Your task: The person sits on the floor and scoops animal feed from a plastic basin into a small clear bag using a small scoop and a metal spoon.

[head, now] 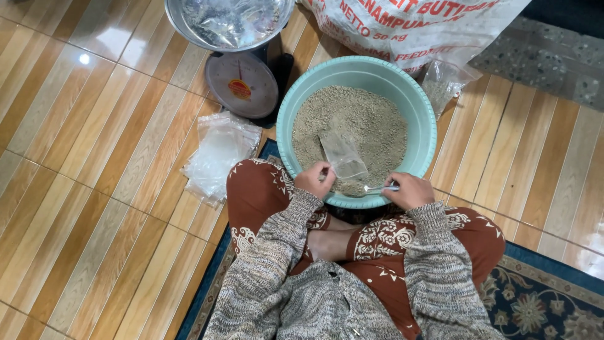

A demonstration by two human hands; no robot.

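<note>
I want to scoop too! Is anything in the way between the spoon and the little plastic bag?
Nothing visible. The right hand holds the spoon right beside the small plastic bag, which the left hand holds over the grain in the teal basin.

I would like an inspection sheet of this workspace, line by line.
Surface: striped wood-pattern floor; patterned rug under the seated person.
Job's things: teal basin holding grainy feed; small clear bag; metal spoon.
Clutter: stack of clear bags; dial scale with metal pan; large printed sack; filled small bag.
Grippers: left hand holds the clear bag; right hand holds the spoon.
Cables: nothing seen.
Surroundings: grey mat at upper right.
</note>
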